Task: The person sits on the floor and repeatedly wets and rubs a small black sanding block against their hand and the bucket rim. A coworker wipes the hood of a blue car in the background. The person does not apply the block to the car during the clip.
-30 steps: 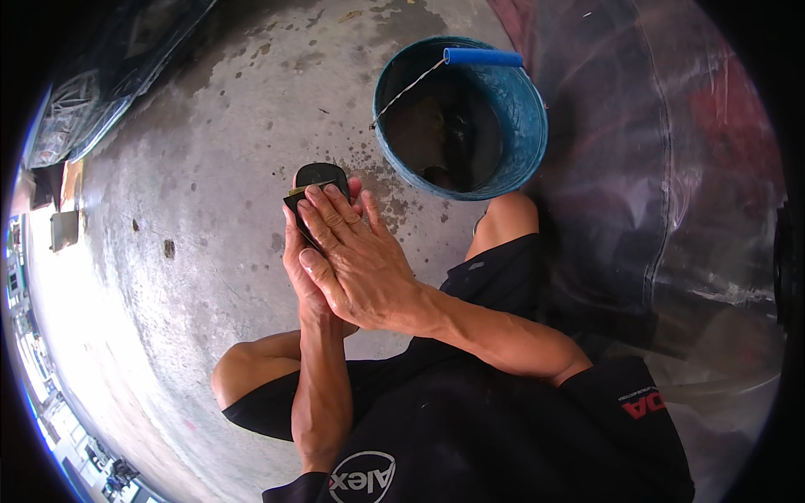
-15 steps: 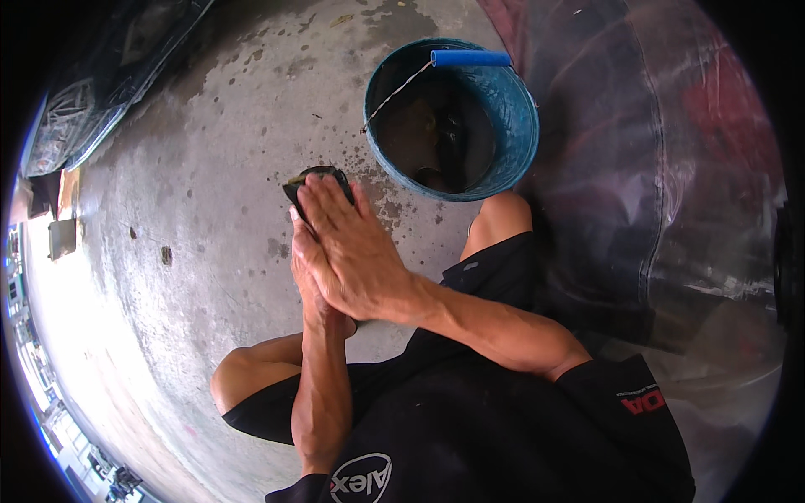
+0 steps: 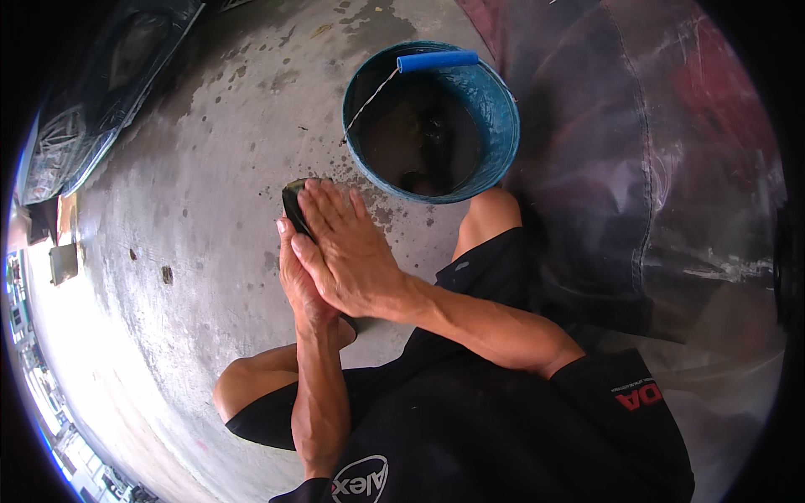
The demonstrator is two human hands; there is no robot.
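A dark, flat piece with a yellowish-green edge (image 3: pixel 294 199) lies between my two hands; its kind cannot be made out. Underneath it is my left hand (image 3: pixel 295 275), palm turned up, thumb showing at the side and most fingers hidden. My right hand (image 3: pixel 359 260) lies flat on top, fingers stretched out and pressing the piece against the left palm. Just beyond and to the right stands a blue bucket (image 3: pixel 501 138) with dark liquid in it. Some dark shapes sit in that liquid, too dim to name.
The bucket's wire handle has a blue grip (image 3: pixel 438 61) and rests across the rim. Grey, water-spotted concrete floor (image 3: pixel 201 218) spreads to the left. A clear plastic sheet over dark and red material (image 3: pixel 587 168) covers the right side. My bent knees (image 3: pixel 490 220) flank my arms.
Both hands have shifted slightly left, and the right hand has slid on the dark piece, showing more of its left side. The bucket appears a little further left in view.
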